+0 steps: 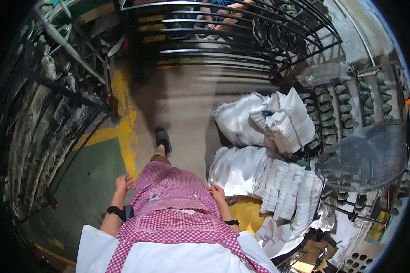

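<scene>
My left hand [124, 183] hangs in the air beside the pink checked apron [171, 186], with its fingers loosely apart and nothing in them. At the apron's right edge is my right hand [217, 192], its fingers loosely extended and holding nothing that I can see. Close to the right hand stands a white sack [237, 168]. Beside it are stacked white curved pieces [284, 189], whose exact kind I cannot make out. One dark shoe [163, 140] shows on my foot ahead of the apron.
A black metal rack [205, 52] crosses the far side, with dark shoes [278, 34] on it and a person's limbs [223, 20] behind. Another frame [36, 136] lines the left. Second white sack [241, 116], mesh fan guard [364, 157] and dark green rows [325, 109] stand right.
</scene>
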### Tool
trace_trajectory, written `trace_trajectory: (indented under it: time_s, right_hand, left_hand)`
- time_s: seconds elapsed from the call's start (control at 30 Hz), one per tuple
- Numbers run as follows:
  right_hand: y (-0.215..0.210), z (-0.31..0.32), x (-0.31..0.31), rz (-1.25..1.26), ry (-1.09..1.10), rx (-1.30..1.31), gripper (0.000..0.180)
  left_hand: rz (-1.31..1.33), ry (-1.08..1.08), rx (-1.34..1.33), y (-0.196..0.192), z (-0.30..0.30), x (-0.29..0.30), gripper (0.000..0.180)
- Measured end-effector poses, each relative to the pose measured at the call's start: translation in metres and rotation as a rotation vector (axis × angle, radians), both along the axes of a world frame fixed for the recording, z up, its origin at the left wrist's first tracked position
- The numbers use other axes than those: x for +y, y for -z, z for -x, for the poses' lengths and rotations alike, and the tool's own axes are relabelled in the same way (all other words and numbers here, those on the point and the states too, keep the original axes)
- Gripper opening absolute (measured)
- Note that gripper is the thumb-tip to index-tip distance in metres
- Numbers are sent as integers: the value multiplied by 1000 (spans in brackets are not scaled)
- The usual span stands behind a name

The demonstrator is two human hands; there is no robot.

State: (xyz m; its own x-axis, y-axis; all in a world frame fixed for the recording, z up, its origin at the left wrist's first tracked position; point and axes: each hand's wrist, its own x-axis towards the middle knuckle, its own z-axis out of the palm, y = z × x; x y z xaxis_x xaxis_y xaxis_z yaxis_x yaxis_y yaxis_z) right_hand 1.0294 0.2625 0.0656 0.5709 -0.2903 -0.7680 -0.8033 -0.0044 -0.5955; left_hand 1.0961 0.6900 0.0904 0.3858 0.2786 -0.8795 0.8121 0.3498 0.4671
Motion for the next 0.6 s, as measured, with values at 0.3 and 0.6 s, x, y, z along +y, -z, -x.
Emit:
trace_trajectory:
  time_s: [0.3,0.6]
  right_hand:
    - [-8,-125,-13,38,216,187,31]
    - [-21,-219,-10,114,132,13,33]
  left_hand:
    - [48,-165,218,56,-117,36,23]
    - [94,156,-164,17,-437,-12,25]
